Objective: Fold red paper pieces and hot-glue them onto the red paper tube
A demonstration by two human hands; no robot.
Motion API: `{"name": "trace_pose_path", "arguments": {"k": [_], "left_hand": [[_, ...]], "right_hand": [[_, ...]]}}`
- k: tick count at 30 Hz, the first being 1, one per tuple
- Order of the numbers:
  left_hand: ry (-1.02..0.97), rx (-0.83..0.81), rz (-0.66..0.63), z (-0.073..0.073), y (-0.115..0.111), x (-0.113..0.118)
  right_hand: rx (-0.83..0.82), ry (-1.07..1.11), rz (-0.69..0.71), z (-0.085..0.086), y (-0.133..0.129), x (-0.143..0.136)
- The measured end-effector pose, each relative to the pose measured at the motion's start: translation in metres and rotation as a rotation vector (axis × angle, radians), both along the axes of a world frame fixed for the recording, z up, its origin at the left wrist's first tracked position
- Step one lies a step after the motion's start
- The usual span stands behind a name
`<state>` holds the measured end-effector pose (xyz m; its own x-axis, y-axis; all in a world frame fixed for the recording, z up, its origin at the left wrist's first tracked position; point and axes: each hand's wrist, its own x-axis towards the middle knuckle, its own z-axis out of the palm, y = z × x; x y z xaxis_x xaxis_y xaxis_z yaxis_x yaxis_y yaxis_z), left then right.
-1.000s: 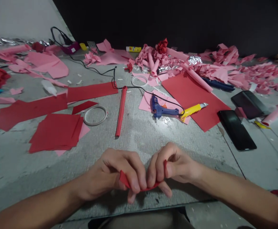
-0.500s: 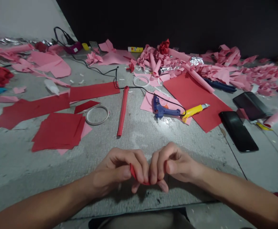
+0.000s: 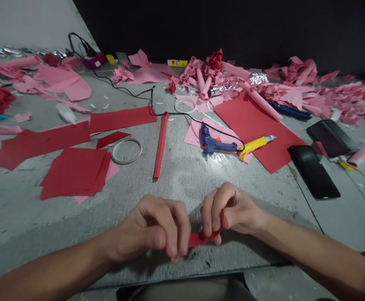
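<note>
Both hands work at the near edge of the table (image 3: 182, 184), close together. The left hand (image 3: 153, 228) is curled shut, its fingertips pinching one end of a small red paper strip (image 3: 201, 239). The right hand (image 3: 229, 211) is likewise closed, thumb and fingers clamped on the strip's other end. The strip spans the short gap between them, bowed slightly, just above the surface.

Assessment: the step appears to be curling or shaping the strip. It is best done with the pinches kept near the ends, pressure even, and the paper rolled rather than creased, since thin paper likely kinks or tears under a sharp bend.

Well beyond the hands lie a red paper roll (image 3: 160, 144), a blue glue gun (image 3: 215, 144) and a tape ring (image 3: 126, 151), untouched.
</note>
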<state>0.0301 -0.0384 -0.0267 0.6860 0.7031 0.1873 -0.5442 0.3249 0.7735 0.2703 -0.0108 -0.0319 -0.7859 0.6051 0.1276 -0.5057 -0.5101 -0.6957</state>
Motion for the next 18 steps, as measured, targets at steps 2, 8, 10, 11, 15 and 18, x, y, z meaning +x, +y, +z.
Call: {"name": "trace_pose_path", "arguments": {"k": [2,8,10,11,15,18], "left_hand": [[-0.054,-0.024,0.001,0.0,0.001,0.0],[-0.091,-0.139,0.019,0.007,0.007,-0.002],[-0.038,-0.158,0.089,0.007,0.008,0.001],[0.004,-0.169,0.13,0.006,0.008,0.003],[0.087,-0.16,0.205,-0.002,0.007,0.008],[0.061,-0.116,0.124,-0.007,0.004,0.006]], "right_hand": [[0.0,0.002,-0.006,0.001,0.001,0.001],[0.055,-0.008,-0.094,0.008,0.004,0.006],[0.062,-0.011,-0.159,0.013,0.006,0.009],[0.067,-0.01,-0.188,0.016,0.007,0.01],[0.075,-0.034,-0.216,0.019,0.009,0.012],[0.003,-0.091,-0.149,0.015,0.008,0.01]]}}
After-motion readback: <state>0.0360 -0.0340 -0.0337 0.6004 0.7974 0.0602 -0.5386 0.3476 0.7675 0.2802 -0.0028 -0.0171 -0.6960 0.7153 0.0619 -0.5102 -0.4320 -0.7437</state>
